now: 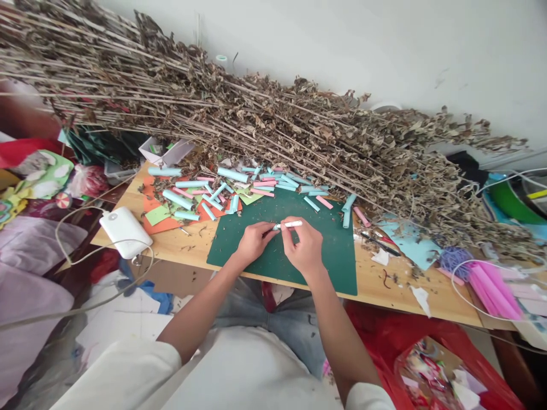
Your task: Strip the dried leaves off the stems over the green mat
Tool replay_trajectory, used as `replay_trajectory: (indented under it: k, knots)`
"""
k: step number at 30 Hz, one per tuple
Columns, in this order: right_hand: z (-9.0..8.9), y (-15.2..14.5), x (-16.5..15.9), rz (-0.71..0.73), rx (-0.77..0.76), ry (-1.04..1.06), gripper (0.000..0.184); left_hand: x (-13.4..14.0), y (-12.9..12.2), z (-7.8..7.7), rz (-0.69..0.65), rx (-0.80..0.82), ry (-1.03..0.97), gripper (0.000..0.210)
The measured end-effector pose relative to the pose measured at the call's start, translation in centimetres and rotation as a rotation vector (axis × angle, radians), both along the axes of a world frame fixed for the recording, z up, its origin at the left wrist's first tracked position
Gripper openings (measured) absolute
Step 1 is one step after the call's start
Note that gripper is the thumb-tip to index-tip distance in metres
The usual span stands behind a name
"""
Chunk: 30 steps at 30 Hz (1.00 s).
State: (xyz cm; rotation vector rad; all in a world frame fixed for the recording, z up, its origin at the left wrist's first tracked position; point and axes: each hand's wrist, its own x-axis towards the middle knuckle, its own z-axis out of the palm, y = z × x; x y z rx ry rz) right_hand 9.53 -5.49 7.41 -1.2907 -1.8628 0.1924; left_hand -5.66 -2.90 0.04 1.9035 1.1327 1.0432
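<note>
Above the green cutting mat point(329, 267), my two hands meet close together. A slim white pen-like stick point(294, 224) lies between the thumb and fingers of my right hand point(305, 247), pointing left. My left hand point(252, 245) is closed in a pinch at the stick's left end, where a small light-blue bit point(277, 226) shows; my fingers hide most of it. Beyond the mat lie several rolled blue paper tubes point(233, 175) and thinner pink paper tubes point(265, 183). Orange paper point(156, 225) and green paper slips point(158, 215) lie under some of them.
A large heap of dried stalks point(273, 125) spans the table's back against the wall. On the left, a white power bank point(125, 232) trails a cable. At right are a pen point(380, 244), purple yarn point(456, 261) and pink paper point(493, 289). A red bag point(465, 347) sits below the edge.
</note>
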Motion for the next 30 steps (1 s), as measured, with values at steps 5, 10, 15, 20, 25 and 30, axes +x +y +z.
replay_trajectory:
  k: [5, 10, 15, 20, 25, 30]
  knots:
    - [-0.4, 0.8, -0.1, 0.012, 0.003, 0.063, 0.009, -0.1, 0.0, 0.1, 0.023, 0.001, 0.022, 0.021]
    - [0.3, 1.2, 0.0, 0.035, -0.148, 0.037, 0.009, -0.1, -0.1, 0.2, -0.003, 0.008, 0.045, 0.023]
    - [0.4, 1.1, -0.1, 0.056, -0.189, 0.026, 0.010, -0.2, -0.2, 0.0, -0.016, 0.025, 0.067, 0.026]
    - [0.4, 0.8, -0.1, -0.003, -0.121, 0.046, 0.012, -0.1, -0.1, -0.1, -0.012, 0.025, 0.050, 0.025]
    - [0.6, 0.2, 0.2, -0.043, -0.049, 0.056, 0.011, 0.0, -0.1, -0.1, 0.013, 0.040, 0.036, 0.022]
    - [0.7, -0.1, 0.2, -0.005, -0.028, 0.119, 0.011, 0.0, -0.1, -0.2, 0.014, 0.034, 0.037, 0.022]
